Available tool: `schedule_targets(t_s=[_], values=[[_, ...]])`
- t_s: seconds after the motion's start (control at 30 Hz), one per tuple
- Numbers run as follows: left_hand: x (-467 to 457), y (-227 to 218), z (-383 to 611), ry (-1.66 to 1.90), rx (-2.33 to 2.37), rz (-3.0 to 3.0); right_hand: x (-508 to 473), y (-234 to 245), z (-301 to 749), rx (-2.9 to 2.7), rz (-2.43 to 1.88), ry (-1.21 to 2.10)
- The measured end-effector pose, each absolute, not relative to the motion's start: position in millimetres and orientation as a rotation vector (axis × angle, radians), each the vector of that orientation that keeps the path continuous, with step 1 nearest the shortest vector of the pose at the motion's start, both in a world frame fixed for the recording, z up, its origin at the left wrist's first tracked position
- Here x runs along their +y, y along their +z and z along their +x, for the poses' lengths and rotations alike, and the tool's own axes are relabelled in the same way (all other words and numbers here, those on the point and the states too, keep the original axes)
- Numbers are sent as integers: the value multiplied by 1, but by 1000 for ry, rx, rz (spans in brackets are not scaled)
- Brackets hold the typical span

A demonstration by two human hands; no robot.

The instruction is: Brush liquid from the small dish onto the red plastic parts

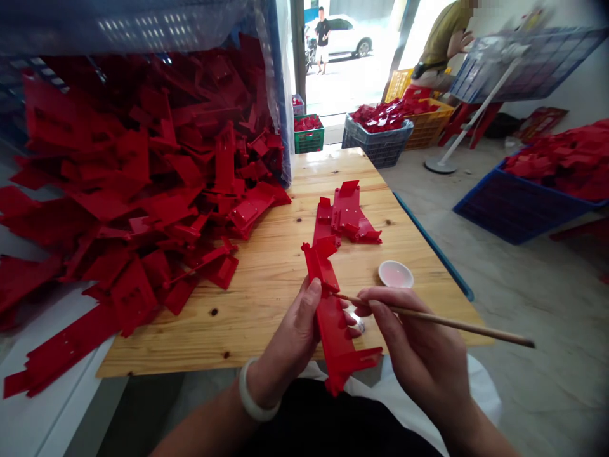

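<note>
My left hand is closed around a long red plastic part with raised flaps at both ends, holding it tilted above the near edge of the table. In my right hand is a thin wooden brush, gripped like a pen. Its tip touches the red part near my left thumb; the bristles are too small to make out. Just beyond my right hand stands a small white dish with what looks like clear liquid. Farther off, several similar red parts lie together on the wooden table.
At the left, a large heap of red parts spills from a blue crate onto the tabletop. Beyond the table stand a green crate, a grey-blue crate and a tilted blue bin. Two other people are in the background.
</note>
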State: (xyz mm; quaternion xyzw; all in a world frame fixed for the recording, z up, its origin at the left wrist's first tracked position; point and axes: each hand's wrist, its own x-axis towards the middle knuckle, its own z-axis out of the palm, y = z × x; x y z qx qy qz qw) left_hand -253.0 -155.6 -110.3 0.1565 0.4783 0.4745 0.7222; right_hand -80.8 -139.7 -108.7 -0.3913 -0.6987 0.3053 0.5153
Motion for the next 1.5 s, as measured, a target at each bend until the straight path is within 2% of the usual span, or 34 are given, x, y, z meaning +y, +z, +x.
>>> schedule_targets(t_s=[0.3,0.5,1.2,1.33,1.5], values=[[-158,-122,-267,836,765,152,-142,-110,-81,-1405,-1014,904],[-162,-134,-267,857,664,95,-143,-118,-83,-1357,-1026,915],[-164,-120,-261,873,864,173,-145,-117,-88,-1383,-1030,925],[-139,-123,-269,995,1003,274,-140,-115,-79,-1270,-1040,905],[-44,-139,-307,1331,1215,300,-136,-131,-46,-1010,-1126,862]])
